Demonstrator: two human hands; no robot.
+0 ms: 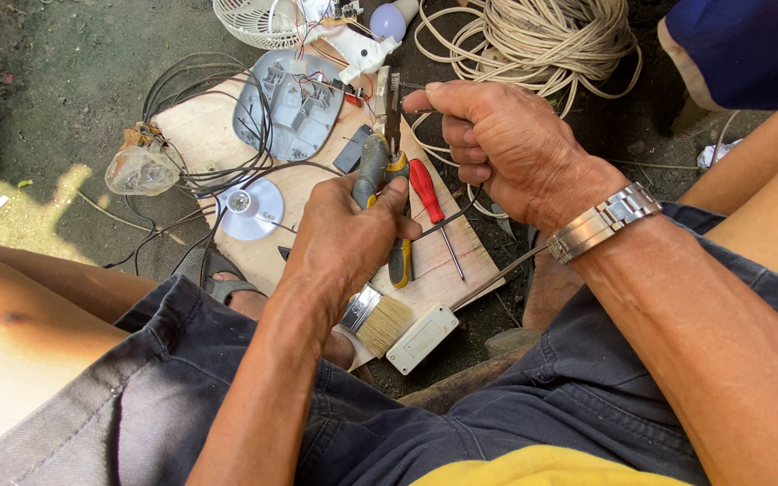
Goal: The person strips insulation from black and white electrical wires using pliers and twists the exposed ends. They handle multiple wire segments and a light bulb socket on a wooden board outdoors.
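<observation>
My left hand (346, 236) is closed around the grey and yellow handles of a pair of pliers (387, 171), whose jaws point up toward my right hand. My right hand (497, 144), with a metal watch (601, 220) on its wrist, pinches a thin dark wire (450, 216) at the plier jaws. The wire runs down under the hand toward the wooden board (200, 135). A red-handled screwdriver (427, 193) lies on the board just beside the pliers.
On the board lie a grey plastic housing (290, 108) with wiring, a round white disc (249, 209), a paintbrush (375, 317) and a white rectangular box (422, 337). A coil of pale cable (533, 36), a white fan grille (258, 20) and a plastic bag (141, 166) sit around it.
</observation>
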